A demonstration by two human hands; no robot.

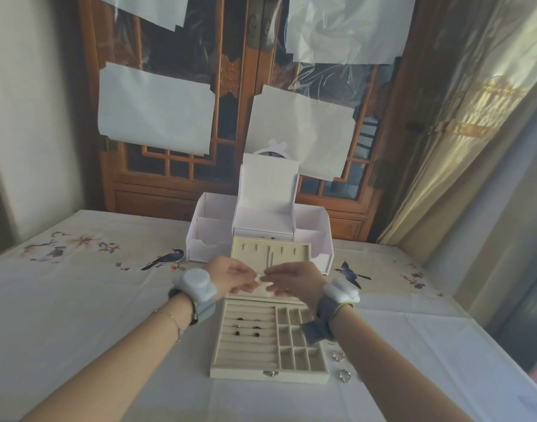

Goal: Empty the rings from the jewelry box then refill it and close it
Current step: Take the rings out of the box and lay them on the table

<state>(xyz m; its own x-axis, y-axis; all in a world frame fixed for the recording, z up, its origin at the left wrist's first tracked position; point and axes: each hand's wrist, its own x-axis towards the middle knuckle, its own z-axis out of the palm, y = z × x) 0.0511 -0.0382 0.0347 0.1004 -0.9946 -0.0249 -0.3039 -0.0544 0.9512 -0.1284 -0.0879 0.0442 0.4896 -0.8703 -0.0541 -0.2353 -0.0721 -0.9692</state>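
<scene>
Jewelry box [270,339] lies open on the tabletop [78,300] directly in front of the person, its clasp edge nearest the body and its long axis running away toward the lid [270,250], which stands raised at the far edge. Ring slots fill the left portion of the tray; several dark-stoned rings [248,326] sit in the middle rows. Small square compartments [297,339] on the right appear empty. Two silver rings [340,365] lie loose on the tabletop just beside the box's right near corner, one behind the other.

Both hands hover together above the far edge of the tray, in front of the lid. Left hand [235,277] and right hand [291,281] have fingertips meeting at a small pale item between them (possibly a ring or pad; it is too blurred to identify). Fingers of both are curled in a pinch about it, though which hand carries the load cannot be told.

Judgement: the rings in the slots lie below and nearer the body than both hands, so any next pick requires drawing a hand back and down. The left hand is nearer the ring slots; the right is nearer the loose rings outside.

Beyond stand a white cardboard organiser [258,226], a bird-patterned cloth, and a wooden screen [239,86] hung with paper sheets.
</scene>
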